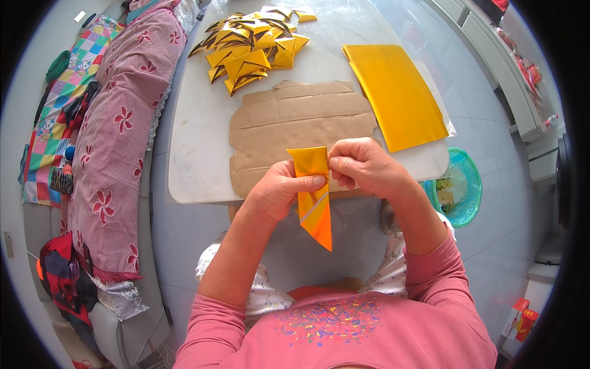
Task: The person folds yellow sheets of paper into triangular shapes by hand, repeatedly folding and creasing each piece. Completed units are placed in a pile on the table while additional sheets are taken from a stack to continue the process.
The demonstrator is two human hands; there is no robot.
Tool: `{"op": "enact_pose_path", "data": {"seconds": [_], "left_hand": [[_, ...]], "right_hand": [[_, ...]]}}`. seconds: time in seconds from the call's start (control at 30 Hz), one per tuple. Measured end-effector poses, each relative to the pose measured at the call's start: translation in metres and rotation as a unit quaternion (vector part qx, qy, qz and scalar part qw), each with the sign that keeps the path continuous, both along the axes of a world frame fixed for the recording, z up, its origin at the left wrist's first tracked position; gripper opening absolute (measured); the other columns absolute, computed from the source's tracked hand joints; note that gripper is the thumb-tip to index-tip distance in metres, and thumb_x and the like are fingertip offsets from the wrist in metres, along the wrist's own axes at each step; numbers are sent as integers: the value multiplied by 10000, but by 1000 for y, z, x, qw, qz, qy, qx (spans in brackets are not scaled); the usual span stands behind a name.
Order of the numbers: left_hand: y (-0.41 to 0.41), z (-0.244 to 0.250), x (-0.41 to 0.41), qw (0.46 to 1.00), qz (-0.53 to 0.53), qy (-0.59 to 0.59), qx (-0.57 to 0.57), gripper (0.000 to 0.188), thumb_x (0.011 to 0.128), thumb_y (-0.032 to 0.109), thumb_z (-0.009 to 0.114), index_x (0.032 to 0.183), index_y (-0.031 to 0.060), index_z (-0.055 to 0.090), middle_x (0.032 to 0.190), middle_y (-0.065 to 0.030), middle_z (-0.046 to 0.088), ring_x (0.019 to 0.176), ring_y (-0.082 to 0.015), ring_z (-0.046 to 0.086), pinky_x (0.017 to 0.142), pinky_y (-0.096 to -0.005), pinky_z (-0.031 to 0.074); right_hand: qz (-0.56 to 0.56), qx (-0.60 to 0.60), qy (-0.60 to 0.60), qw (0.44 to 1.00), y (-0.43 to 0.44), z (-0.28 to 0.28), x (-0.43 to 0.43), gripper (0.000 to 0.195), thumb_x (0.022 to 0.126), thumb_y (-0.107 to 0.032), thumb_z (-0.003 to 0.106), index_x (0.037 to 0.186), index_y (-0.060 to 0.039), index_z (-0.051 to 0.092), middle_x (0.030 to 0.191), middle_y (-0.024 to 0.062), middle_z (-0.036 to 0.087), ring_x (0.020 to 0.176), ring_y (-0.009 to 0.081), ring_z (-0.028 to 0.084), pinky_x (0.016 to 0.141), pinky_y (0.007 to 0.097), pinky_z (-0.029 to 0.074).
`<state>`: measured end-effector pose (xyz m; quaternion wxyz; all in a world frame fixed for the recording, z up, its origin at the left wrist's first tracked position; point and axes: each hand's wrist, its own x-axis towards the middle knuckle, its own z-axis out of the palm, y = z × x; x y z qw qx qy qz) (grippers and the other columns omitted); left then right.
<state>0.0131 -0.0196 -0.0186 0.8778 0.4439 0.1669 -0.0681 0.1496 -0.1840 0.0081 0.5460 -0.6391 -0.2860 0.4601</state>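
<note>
Between my hands is a folded strip of gold foil paper point(313, 203), its lower end slanting to a point, with a pale diagonal line across it. My left hand point(281, 187) grips it, thumb flat on the front. The bent fingers of my right hand point(362, 166) are at its upper right edge; whether they pinch it I cannot tell. Below the hands lies a torn sheet of brown cardboard point(299, 115). Beyond it, at the far left of the table, is a heap of folded gold paper pieces point(253, 44). A stack of flat gold sheets point(396, 97) lies to the right.
The pale table point(198, 157) has a rounded near edge by my forearms. A turquoise plastic-lined bin point(470, 203) with scraps inside stands at its near right corner. A sofa with a pink flowered cover point(124, 152) runs along the left; drawer cabinets point(488, 41) line the right.
</note>
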Motion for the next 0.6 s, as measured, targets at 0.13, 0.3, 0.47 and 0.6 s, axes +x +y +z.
{"op": "enact_pose_path", "data": {"seconds": [0.13,0.3,0.47,0.6], "left_hand": [[-1,2,1,1000,-4,12,1,292,827,89,763,1099,53,663,976,-22,678,866,-125,644,784,-282,505],[-1,-1,1,999,-21,22,22,293,839,94,748,1112,41,654,994,-29,671,885,-128,645,802,-285,506],[-2,-3,0,999,-23,23,40,286,849,97,741,1113,33,654,989,-32,670,884,-132,647,798,-287,511],[-1,-4,0,999,-25,13,29,278,852,99,741,1106,25,656,980,-40,674,866,-136,652,780,-285,520]], "right_hand": [[-43,10,-45,998,2,0,-1,292,965,-276,623,956,13,659,792,24,626,711,80,582,586,232,487],[-49,18,-87,995,7,-10,-5,309,948,-290,657,940,19,673,779,37,632,698,84,577,586,248,486],[-78,26,-100,992,11,-14,-7,262,957,-237,655,856,5,656,691,-9,562,615,44,498,522,219,424],[-95,35,-86,991,13,-16,-9,250,966,-216,652,829,-7,641,661,-32,531,571,23,457,481,201,385]]}}
